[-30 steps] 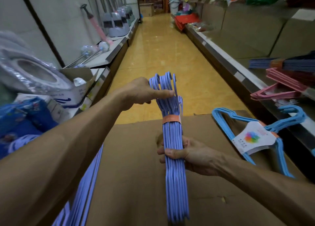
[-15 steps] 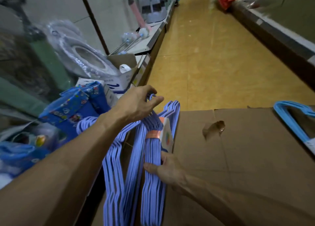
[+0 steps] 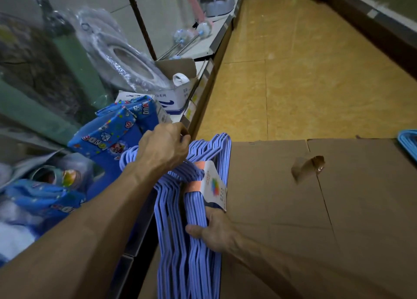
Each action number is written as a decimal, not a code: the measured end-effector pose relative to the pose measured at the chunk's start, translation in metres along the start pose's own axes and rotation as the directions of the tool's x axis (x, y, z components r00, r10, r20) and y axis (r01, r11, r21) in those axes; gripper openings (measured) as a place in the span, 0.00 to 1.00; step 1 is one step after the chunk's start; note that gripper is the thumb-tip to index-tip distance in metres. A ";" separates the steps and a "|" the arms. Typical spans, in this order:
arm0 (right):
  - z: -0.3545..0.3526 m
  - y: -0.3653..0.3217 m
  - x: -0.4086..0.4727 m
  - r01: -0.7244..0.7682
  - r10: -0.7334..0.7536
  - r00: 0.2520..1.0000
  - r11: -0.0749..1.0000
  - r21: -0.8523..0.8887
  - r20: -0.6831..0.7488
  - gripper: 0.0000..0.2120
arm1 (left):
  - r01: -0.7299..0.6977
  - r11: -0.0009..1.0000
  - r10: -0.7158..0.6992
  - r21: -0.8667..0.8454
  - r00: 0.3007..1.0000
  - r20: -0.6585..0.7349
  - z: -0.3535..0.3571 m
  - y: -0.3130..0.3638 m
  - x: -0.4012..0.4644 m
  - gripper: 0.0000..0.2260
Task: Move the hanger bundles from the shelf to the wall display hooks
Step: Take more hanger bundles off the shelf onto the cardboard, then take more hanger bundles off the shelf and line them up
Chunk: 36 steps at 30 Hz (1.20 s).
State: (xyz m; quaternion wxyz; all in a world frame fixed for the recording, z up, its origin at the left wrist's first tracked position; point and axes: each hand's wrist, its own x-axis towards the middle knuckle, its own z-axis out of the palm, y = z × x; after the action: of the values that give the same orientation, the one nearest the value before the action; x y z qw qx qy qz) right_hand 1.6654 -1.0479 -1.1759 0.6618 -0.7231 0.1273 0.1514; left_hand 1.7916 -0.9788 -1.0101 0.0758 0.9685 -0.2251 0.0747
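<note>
A: What are the hands doing?

B: The left hand (image 3: 163, 148) is curled over the hook ends of the hangers (image 3: 191, 219). The right hand (image 3: 212, 230) grips the bundle lower down, thumb across the near face and fingers round the bars.

A: Where is the bundle?

B: In the air between both hands, hanging on edge at the left edge of the cardboard box (image 3: 316, 208), just right of the shelf (image 3: 198, 100). A second fan of purple hangers lies against its left side; I cannot tell whether they are tied in.

A: How will it handle?

B: I judge it light and stiff as a block, but the thin smooth bars could slide. The orange band (image 3: 198, 174) with the label (image 3: 214, 186) keeps them together near the necks, so hold just under that band and steer by the hooks
</note>
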 end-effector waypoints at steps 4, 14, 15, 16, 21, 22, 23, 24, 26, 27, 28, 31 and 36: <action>0.003 -0.003 0.005 -0.004 0.002 1.000 0.991 -0.132 -0.018 0.34 | 0.011 0.999 -0.009 0.038 0.999 -0.054 0.004 -0.008 -0.003 0.12; -0.077 -0.036 -0.042 -0.063 0.024 0.996 0.870 -0.488 -0.086 0.21 | -0.166 0.923 0.060 -0.348 0.954 -0.295 0.012 0.051 0.024 0.09; -0.091 -0.041 -0.050 -0.094 0.033 0.992 0.845 -0.526 -0.124 0.21 | -0.173 0.878 0.042 -0.446 0.957 -0.288 0.013 0.063 0.028 0.09; -0.106 -0.047 -0.061 -0.115 0.035 0.988 0.820 -0.560 -0.151 0.21 | -0.167 0.817 0.018 -0.552 0.964 -0.266 0.013 0.076 0.033 0.09; -0.171 -0.078 -0.111 -0.211 0.033 0.962 0.718 -0.663 -0.270 0.21 | -0.074 0.444 -0.018 -0.893 0.996 -0.091 0.014 0.147 0.043 0.07; -0.183 -0.079 -0.119 -0.216 0.019 0.956 0.720 -0.660 -0.291 0.19 | -0.055 0.387 -0.007 -0.921 0.998 -0.063 0.012 0.160 0.041 0.06; -0.194 -0.079 -0.128 -0.218 -0.003 0.948 0.724 -0.654 -0.320 0.17 | -0.041 0.332 0.009 -0.942 0.999 -0.041 0.009 0.174 0.038 0.06; -0.203 -0.078 -0.139 -0.205 -0.034 0.940 0.736 -0.645 -0.338 0.15 | -0.035 0.294 0.027 -0.955 0.999 -0.028 0.005 0.187 0.035 0.06; -0.220 -0.075 -0.163 -0.188 -0.069 0.930 0.755 -0.629 -0.360 0.11 | -0.057 0.267 0.075 -0.962 0.996 -0.038 -0.008 0.210 0.027 0.05; -0.229 -0.071 -0.175 -0.191 -0.078 0.925 0.751 -0.632 -0.371 0.11 | -0.078 0.255 0.106 -0.964 0.993 -0.053 -0.015 0.220 0.023 0.05; -0.239 -0.067 -0.187 -0.196 -0.085 0.920 0.745 -0.638 -0.382 0.11 | -0.100 0.240 0.137 -0.966 0.988 -0.069 -0.021 0.230 0.019 0.06; -0.274 -0.059 -0.216 -0.215 -0.103 0.903 0.733 -0.645 -0.418 0.11 | -0.151 0.216 0.217 -0.965 0.971 -0.103 -0.037 0.258 0.011 0.06; -0.362 -0.066 -0.250 -0.272 -0.220 0.831 0.641 -0.718 -0.512 0.10 | -0.203 0.258 0.375 -0.945 0.922 -0.096 -0.047 0.312 -0.001 0.08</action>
State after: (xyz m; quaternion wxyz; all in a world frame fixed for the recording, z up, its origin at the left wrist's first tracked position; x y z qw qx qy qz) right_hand 1.4786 -1.4065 -0.9901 0.2221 -0.9427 0.2485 -0.0163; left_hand 1.6460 -1.2468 -0.9287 0.5921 0.6851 -0.4040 -0.1295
